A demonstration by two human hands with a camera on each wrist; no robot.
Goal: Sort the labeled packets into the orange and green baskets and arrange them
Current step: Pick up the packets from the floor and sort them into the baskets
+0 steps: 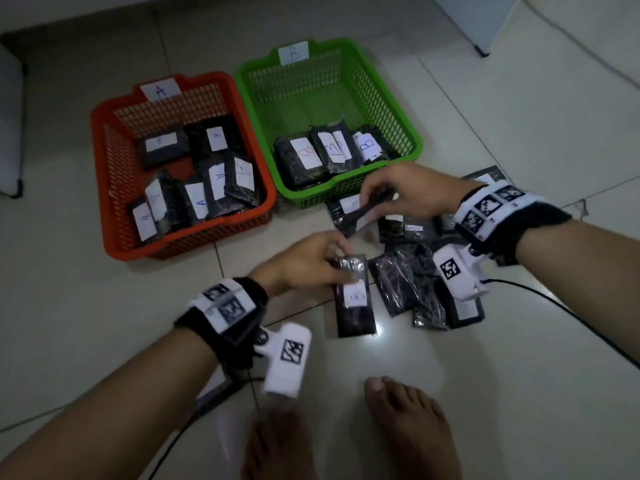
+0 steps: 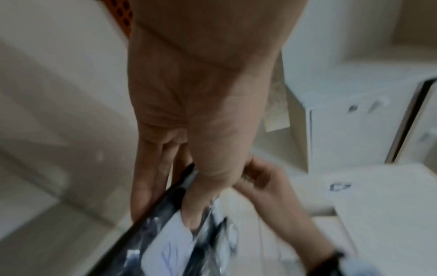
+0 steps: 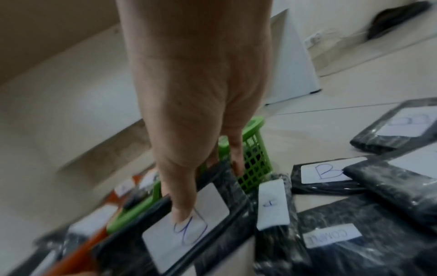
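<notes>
Hands each pinching a packet: left's [image 1: 353, 294] lengthwise toward baskets, right's [image 1: 367, 211] slanted edge-up.

A pale tiled floor [image 1: 502, 140] with thin grout lines fills most of the head view. At the upper right corner of that view stands a white cabinet [image 1: 485, 19], raised on a small dark foot. At the left edge is part of a grey object [image 1: 10, 126] with dark corner pieces. Two bare feet [image 1: 408, 434] show along the bottom edge, toes pointing up the frame. A black cable [image 1: 568, 313] runs across the tiles toward the lower right.
</notes>
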